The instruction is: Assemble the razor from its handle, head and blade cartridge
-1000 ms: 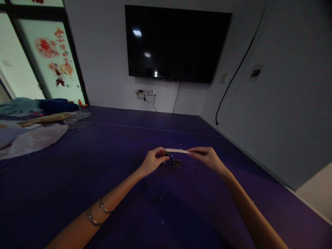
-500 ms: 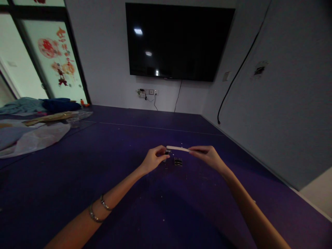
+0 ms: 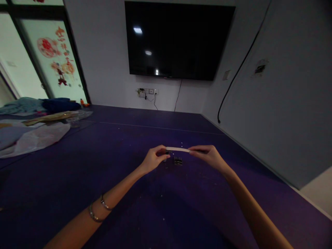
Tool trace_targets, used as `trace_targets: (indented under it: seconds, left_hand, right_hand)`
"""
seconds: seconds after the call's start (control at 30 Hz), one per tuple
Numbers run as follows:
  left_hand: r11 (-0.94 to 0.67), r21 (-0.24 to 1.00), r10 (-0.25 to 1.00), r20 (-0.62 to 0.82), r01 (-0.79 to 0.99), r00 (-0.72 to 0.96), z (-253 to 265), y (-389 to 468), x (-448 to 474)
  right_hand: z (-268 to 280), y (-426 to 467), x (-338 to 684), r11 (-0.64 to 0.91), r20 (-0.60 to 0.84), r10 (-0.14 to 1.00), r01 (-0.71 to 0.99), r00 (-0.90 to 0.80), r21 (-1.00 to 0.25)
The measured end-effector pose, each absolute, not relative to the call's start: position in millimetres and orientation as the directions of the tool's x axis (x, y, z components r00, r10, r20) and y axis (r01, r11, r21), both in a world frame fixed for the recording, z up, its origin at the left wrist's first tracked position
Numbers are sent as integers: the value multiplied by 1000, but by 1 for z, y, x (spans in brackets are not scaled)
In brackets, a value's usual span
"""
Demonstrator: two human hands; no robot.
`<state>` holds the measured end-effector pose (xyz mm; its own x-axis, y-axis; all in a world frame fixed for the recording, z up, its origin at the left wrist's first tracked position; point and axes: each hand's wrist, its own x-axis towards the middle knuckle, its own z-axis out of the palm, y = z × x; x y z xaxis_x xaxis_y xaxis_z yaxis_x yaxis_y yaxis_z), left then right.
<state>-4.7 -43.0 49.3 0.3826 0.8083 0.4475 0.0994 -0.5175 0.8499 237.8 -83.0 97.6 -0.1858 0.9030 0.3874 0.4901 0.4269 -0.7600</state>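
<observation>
A thin, slightly curved pale strip (image 3: 177, 149) spans the gap between my two hands, above the purple surface. At its left end my left hand (image 3: 153, 160) is closed, with index finger and thumb around a small dark and grey object (image 3: 167, 152) that touches or lies just under the strip. What that object is I cannot make out. My right hand (image 3: 207, 156) pinches the strip's right end between thumb and fingers. Just below the strip, a small dark blocky item (image 3: 178, 161) rests on the surface between the hands.
Small white crumbs (image 3: 173, 154) dot the purple surface (image 3: 155, 221). Clear plastic bags (image 3: 38, 138) and folded cloths (image 3: 61, 104) lie at the far left. A large black television (image 3: 178, 41) hangs on the wall, and a black cable (image 3: 237, 71) runs down at right.
The strip's left end has dropped slightly and sits closer to my left fingertips. Both hands stay almost where they were.
</observation>
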Motion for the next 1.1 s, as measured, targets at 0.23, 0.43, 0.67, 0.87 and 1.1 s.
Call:
trace_targets:
  seconds: [0.23,0.43,0.67,0.87,1.1]
  left_hand:
    - [-520,850,805,457,80,378,49,-42,-5]
    - [-517,850,807,445,99,387,50,-44,-6]
    - [-531,839,809,462,114,364,46,-40,-7]
    - [-514,853,809,445,95,384,46,-42,-7]
    - [-513,856,800,446,70,401,51,-45,-5]
  right_hand:
    - [97,-84,237,416,409,903,502,-132,-758]
    - [103,-89,233,429,373,903,483,-212,-763]
    - [101,-87,233,408,383,910,504,-158,-761]
    - [101,-86,233,414,389,907,520,-162,-747]
    - [104,-89,232,419,367,908,504,-204,-756]
